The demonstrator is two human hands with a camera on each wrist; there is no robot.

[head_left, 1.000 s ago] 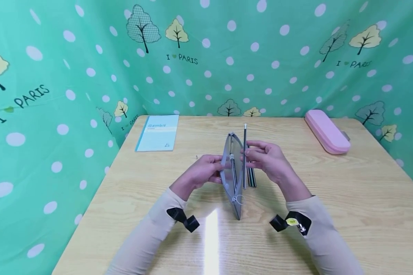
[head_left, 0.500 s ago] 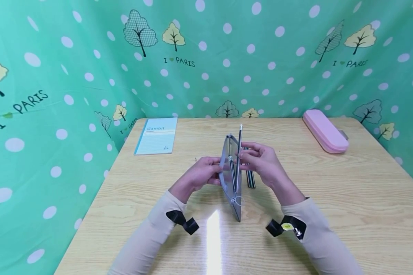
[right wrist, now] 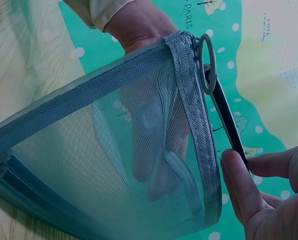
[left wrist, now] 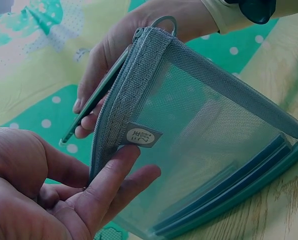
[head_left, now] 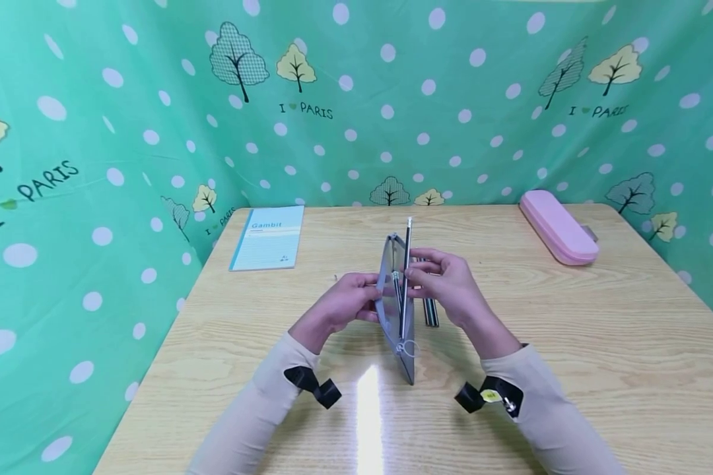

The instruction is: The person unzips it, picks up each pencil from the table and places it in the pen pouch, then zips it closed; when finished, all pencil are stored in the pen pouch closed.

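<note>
A grey mesh zip pouch (head_left: 386, 313) stands on its edge with its mouth unzipped. My left hand (head_left: 350, 300) grips one side of that mouth; in the left wrist view its fingers (left wrist: 116, 175) lie against the mesh below a small label (left wrist: 141, 136). Between thumb and fingertips my right hand (head_left: 448, 287) pinches a dark striped pencil (head_left: 408, 239), which slants into the pouch's mouth with its eraser end up. Several pencils (left wrist: 226, 200) lie inside, along the bottom, seen through the mesh. Just right of the pouch, more striped pencils (head_left: 431, 313) lie on the table, partly behind the right hand.
At the back left of the wooden table (head_left: 214, 369) lies a light-blue notebook (head_left: 267, 239). A pink pencil case (head_left: 558, 227) is at the back right. A green dotted cloth (head_left: 356, 105) hangs behind and along the sides.
The right hand has brought the pencil leftward from beside the pouch to over its mouth, and its lower end has gone in. The left hand keeps its grip on the pouch.
</note>
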